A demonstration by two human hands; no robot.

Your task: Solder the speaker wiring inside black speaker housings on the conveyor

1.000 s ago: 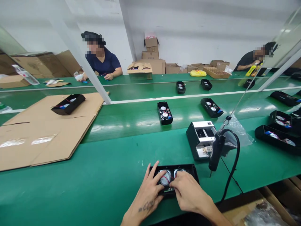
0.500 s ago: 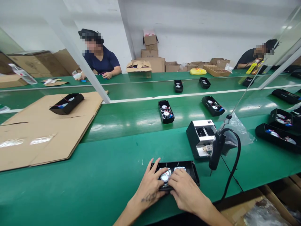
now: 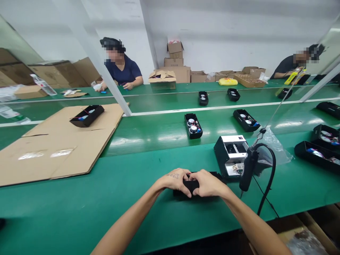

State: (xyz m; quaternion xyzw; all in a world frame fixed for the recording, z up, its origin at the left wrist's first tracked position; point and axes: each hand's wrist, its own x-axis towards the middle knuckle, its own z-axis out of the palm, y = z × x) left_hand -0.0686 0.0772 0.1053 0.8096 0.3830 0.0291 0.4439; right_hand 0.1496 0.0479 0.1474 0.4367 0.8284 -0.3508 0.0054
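Note:
A black speaker housing (image 3: pixel 191 185) rests on the green bench in front of me, its near wall facing me. My left hand (image 3: pixel 177 180) is closed over the left part of that wall, thumb outside and fingers curled inside. Beside it, my right hand (image 3: pixel 208 182) grips the wall the same way, the two thumbs almost meeting. The hands and the wall hide the speakers inside. Right of the housing stands a black and silver screw feeder (image 3: pixel 231 152). An electric screwdriver (image 3: pixel 249 168) hangs on a cable in front of it, tip down.
More open housings with speakers, such as one housing (image 3: pixel 193 126), lie on the green line beyond. A cardboard sheet (image 3: pixel 61 148) covers the left side with another housing (image 3: pixel 87 116) on it. A clear plastic bag (image 3: pixel 276 147) lies behind the screwdriver. Two people sit across the line.
Both hands have moved from the speakers inside the housing to its near wall. The housing has shifted slightly away from me, and its near wall now faces me. The view has turned slightly left.

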